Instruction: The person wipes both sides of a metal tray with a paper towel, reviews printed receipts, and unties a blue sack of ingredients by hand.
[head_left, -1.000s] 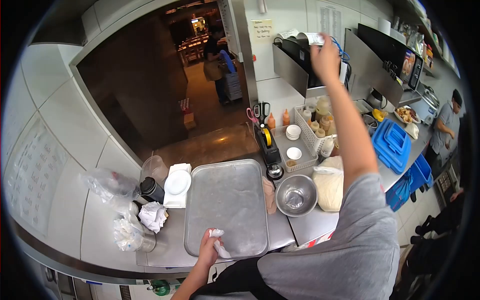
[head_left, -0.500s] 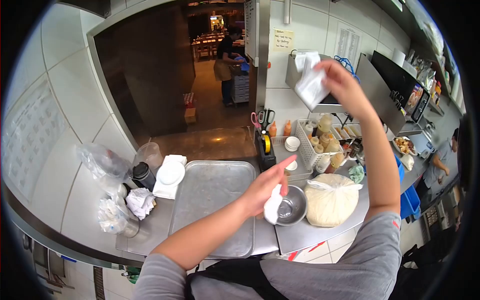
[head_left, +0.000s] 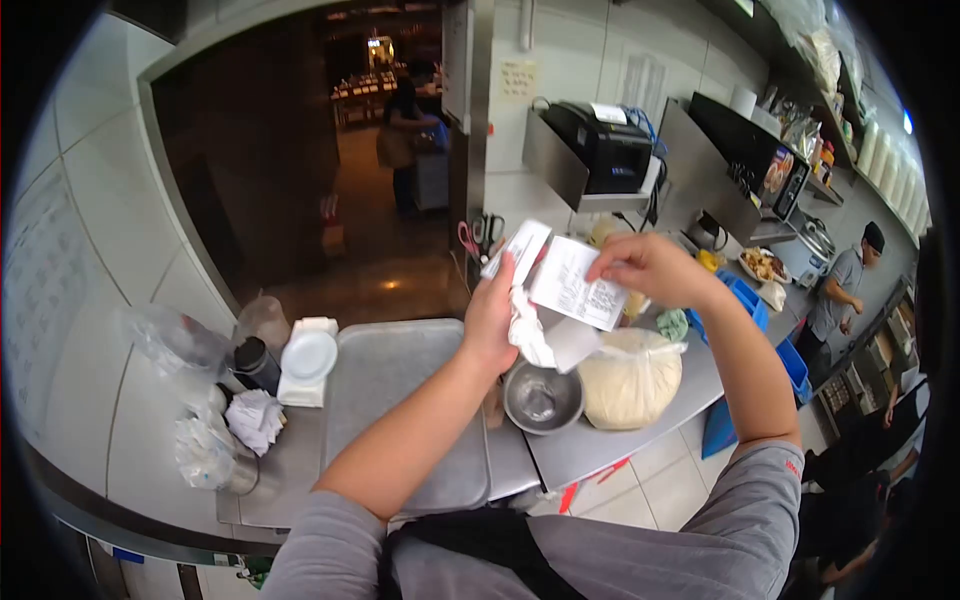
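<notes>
My left hand (head_left: pixel 490 318) is closed on a crumpled white tissue-like piece (head_left: pixel 530 338) and the end of a white paper strip (head_left: pixel 520 248). My right hand (head_left: pixel 655 270) pinches a printed receipt (head_left: pixel 578 283) at its upper right edge, with the lines of print facing me. Both hands are held in the air above the counter, close together. Below them stands a round metal bowl (head_left: pixel 543 410), and beside it a tied clear bag of pale, cream-coloured contents (head_left: pixel 632 385). Whether the strip and the receipt are one piece is hidden.
A black receipt printer (head_left: pixel 600 150) sits on a wall shelf. A metal tray (head_left: pixel 400 440) lies on the counter, with a white lid (head_left: pixel 309 356) and crumpled paper (head_left: pixel 256 418) to its left. Scissors (head_left: pixel 482 235) stand at the back. A co-worker (head_left: pixel 840 290) stands far right.
My right hand has come down and left from the printer with the paper, now beside my left hand. My left hand has risen slightly. The view has turned to the right.
</notes>
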